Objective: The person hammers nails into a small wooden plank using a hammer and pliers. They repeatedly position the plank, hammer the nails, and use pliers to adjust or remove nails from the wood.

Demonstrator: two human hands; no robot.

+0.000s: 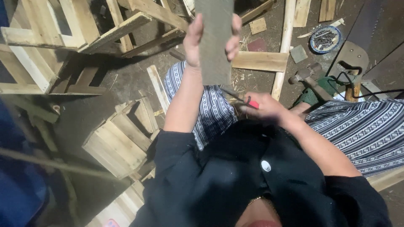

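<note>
While the work is under way, judged partly done:
Left hand [212,40]: clasped around a grey board [214,46], held upright over the lap
Right hand [263,107]: closed on a red-handled tool [244,101] at the board's lower end
Left: any mark or cut, unseen
Hidden: board's top cropped; tool tip blurred

A single head-worn camera looks steeply down from close above the person's own chest and lap, its upper edge reaching out over the dirt workshop floor [126,80] strewn with pale wooden slatted crates [120,143], and no second view shares the scene
</note>
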